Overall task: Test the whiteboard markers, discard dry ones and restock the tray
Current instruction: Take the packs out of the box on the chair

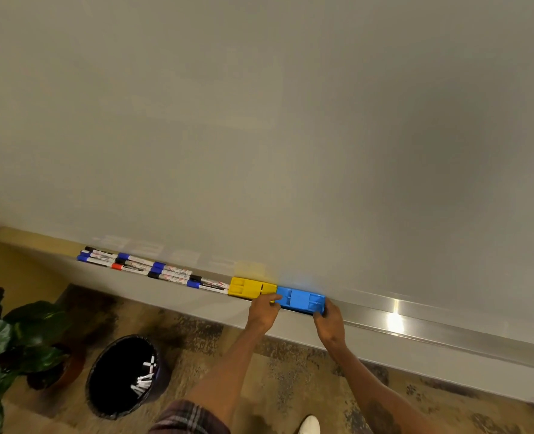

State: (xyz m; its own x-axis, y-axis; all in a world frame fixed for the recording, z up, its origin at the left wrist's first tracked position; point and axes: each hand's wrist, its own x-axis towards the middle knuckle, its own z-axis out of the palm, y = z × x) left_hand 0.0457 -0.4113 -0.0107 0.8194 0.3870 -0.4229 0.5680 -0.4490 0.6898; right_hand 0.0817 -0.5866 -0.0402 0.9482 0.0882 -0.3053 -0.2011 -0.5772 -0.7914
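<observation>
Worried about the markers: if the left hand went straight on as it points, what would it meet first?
The left hand holds the blue eraser, so that first, then probably the whiteboard behind. The markers lie off sideways.

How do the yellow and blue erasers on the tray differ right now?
The yellow eraser lies left, next to the markers; the blue eraser lies right of it, end to end. The left hand and right hand hold the blue one's ends; the yellow lies free. Both share one moulded shape and sit on the tray.
</observation>
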